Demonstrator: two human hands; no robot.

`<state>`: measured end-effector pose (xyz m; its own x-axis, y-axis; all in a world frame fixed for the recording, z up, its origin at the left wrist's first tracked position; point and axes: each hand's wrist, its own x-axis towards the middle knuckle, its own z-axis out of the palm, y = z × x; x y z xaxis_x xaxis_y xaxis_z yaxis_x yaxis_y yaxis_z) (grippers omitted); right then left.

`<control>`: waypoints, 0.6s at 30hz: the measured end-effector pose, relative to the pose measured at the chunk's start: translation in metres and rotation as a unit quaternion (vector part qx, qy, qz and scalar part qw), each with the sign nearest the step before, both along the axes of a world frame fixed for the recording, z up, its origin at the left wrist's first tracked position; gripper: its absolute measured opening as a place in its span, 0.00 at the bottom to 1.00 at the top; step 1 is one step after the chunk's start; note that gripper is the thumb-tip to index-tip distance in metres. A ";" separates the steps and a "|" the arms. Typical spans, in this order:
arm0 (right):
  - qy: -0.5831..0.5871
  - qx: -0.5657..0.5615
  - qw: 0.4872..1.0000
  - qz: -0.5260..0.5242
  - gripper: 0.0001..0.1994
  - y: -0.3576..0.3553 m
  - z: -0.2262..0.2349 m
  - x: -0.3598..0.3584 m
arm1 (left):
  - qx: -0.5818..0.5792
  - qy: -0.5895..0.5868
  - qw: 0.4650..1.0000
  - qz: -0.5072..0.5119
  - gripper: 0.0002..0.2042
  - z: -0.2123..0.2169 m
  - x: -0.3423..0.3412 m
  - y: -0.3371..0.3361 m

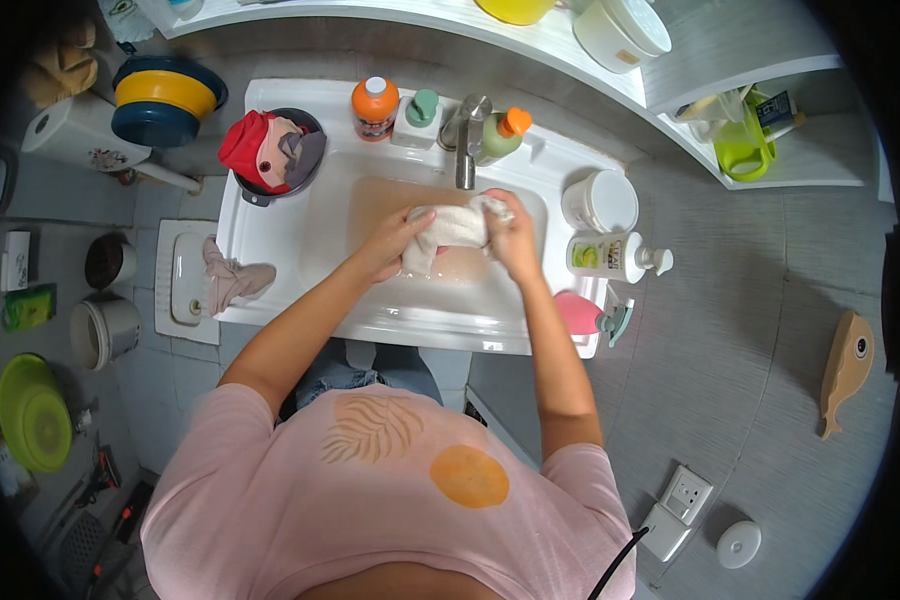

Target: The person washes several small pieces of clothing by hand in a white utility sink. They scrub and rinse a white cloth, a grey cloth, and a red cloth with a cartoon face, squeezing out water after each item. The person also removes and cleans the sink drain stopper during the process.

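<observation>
A cream cloth (454, 228), bunched and wet-looking, is stretched between my two hands over the sink. My left hand (398, 243) is closed on its left end, thumb on top. The other end is gripped in my right hand (513, 236), its fingers wrapped round the fabric. Whether the cloth is a sock or a small towel cannot be made out. Beneath it, cloudy brownish water lies in the basin of the white sink (310, 232). The metal faucet (467, 150) stands just beyond my hands, and no stream shows from it.
Along the sink's back edge stand an orange bottle (375, 108), a green-capped bottle (419, 118) and an orange-topped pump bottle (504, 136). A dark bowl (311, 170) of folded clothes sits back left; a beige cloth (234, 277) hangs over the left rim. A white tub (603, 201), pump bottle (610, 257) and pink bottle (576, 313) line the right.
</observation>
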<state>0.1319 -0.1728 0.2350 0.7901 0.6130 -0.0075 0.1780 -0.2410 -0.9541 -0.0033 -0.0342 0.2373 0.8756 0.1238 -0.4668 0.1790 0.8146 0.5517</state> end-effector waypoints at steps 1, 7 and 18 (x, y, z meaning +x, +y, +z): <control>-0.082 0.004 0.995 0.049 0.06 0.013 0.009 -0.019 | -0.032 0.002 0.999 0.026 0.11 -0.013 0.007 -0.001; -0.341 -0.042 0.934 0.097 0.08 0.060 0.013 -0.074 | -0.165 0.007 0.986 0.006 0.10 -0.076 0.035 0.001; -0.250 -0.112 0.961 0.025 0.14 0.061 -0.009 -0.059 | -0.214 0.089 0.972 0.024 0.07 -0.050 0.020 0.002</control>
